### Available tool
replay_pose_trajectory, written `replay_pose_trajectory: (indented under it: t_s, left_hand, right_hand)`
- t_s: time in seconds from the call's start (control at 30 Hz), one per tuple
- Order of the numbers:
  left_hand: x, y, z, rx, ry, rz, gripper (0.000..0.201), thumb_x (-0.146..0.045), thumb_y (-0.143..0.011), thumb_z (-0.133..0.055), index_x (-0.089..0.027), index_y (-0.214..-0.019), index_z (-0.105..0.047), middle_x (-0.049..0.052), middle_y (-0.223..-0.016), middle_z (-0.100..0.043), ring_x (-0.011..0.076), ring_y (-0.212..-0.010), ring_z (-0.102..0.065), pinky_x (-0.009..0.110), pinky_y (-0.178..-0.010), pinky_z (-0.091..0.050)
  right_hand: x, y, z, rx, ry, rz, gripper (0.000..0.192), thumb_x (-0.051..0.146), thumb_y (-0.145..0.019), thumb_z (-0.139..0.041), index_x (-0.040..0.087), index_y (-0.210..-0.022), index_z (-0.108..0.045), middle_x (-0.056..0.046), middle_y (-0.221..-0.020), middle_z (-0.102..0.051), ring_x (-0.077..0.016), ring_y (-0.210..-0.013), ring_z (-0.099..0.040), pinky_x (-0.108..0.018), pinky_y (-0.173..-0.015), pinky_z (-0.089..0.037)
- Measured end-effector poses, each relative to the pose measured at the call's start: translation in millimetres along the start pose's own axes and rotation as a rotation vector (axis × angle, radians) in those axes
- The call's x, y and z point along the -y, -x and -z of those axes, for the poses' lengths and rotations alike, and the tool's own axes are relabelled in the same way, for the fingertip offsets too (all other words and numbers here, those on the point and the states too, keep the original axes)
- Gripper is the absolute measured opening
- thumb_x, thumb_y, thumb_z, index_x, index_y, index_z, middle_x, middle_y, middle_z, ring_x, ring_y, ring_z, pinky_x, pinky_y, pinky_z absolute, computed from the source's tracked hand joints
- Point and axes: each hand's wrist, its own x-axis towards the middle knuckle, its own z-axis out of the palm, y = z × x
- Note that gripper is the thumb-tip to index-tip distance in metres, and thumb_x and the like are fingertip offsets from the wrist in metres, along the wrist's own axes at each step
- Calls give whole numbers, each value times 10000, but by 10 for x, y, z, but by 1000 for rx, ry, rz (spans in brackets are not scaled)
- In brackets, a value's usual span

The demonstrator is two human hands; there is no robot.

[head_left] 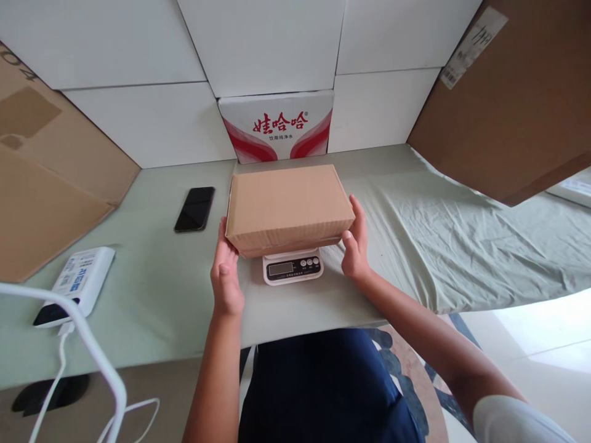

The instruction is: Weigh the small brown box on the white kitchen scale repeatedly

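At far left, a big brown carton leans over the edge of the bench, which is covered in a pale green cloth. Near it lies a white power bank with a white cable running off its near end toward the bottom of the view. Farther back, a black phone lies flat, screen up, well apart from the power bank and just left of the box.

The left hand stands on its edge, fingers together and straight, its palm pressed flat against the left end of the box. The plain closed box sits on a small white scale, overhanging it on all sides so that only the scale's front strip with display and buttons shows. The reading is too small to tell. Behind the box, a white case with red lettering stands against a wall of white blocks.

The right hand mirrors the left, open and flat against the box's right end, fingers together, thumb toward the near corner. Right of it the cloth wrinkles, and another brown carton with a label tilts above the bench.
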Motion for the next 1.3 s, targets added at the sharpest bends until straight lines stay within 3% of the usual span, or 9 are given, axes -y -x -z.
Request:
replay_pose_trajectory:
  t_s: [0.07, 0.23, 0.77, 0.87, 1.0, 1.07, 1.17, 1.3]
  left_hand:
    - [-14, 2, -11, -10, 12, 5, 847, -816, -896, -419, -275, -1541, -518, 126, -1655, -458, 351, -1563, -384, 476, -1257, -335]
    - [1, 30, -8, 1, -43, 60, 873, -828, -883, -429, -219, -1492, -573, 168, -1540, -576, 375, -1476, -502, 479, -1171, -451]
    - [-44, 32, -36, 19, -36, 45, 868, -830, -884, -427, -230, -1492, -576, 156, -1550, -572, 378, -1486, -489, 477, -1173, -447]
    - [-202, -120, -64, 45, -25, 16, 878, -850, -866, -430, -257, -1496, -573, 134, -1563, -563, 374, -1507, -464, 488, -1206, -416]
    - [-345, -646, -71, 160, 23, -6, 855, -877, -851, -420, -308, -1460, -611, 86, -1581, -550, 337, -1546, -417, 451, -1264, -348]
    - [-246, -967, -81, 161, 51, -4, 831, -888, -848, -405, -331, -1416, -646, 68, -1575, -558, 312, -1563, -394, 430, -1282, -315]
    - [126, -1324, -119, 87, 93, 21, 896, -929, -781, -462, -303, -1391, -658, 106, -1581, -548, 319, -1563, -395, 472, -1296, -264]
    - [640, -1425, -153, -5, 129, 173, 1005, -967, -683, -529, -263, -1391, -650, 160, -1633, -480, 337, -1579, -362, 507, -1280, -268]
  right_hand:
    - [27, -9, 12, -11, 21, -22, 698, 695, -975, -429, 420, -1603, -297, -34, -1655, -430, -358, -1524, -435, -636, -1243, -386]
    - [100, -11, 3, 24, 17, -40, 714, 712, -974, -414, 388, -1604, -327, -41, -1677, -407, -360, -1552, -392, -625, -1290, -332]
    - [106, -38, 2, 49, -1, -30, 689, 685, -983, -418, 386, -1598, -334, -44, -1667, -421, -344, -1544, -409, -606, -1297, -343]
    - [109, -180, 3, 20, -47, -6, 708, 714, -968, -405, 389, -1592, -329, -32, -1669, -409, -347, -1551, -398, -605, -1299, -347]
    - [103, -677, -54, 2, -51, 64, 726, 755, -958, -362, 412, -1593, -286, 6, -1684, -369, -360, -1583, -342, -637, -1311, -297]
    - [24, -959, -138, 21, -26, 95, 756, 781, -949, -342, 411, -1602, -250, 12, -1691, -357, -349, -1602, -307, -629, -1319, -273]
    - [-249, -1230, -319, 53, -66, 107, 835, 821, -913, -374, 366, -1602, -251, -19, -1710, -326, -324, -1611, -287, -582, -1339, -236]
    - [-691, -1230, -505, 56, -129, -10, 932, 848, -851, -451, 282, -1577, -306, -87, -1698, -352, -325, -1588, -324, -554, -1347, -210]
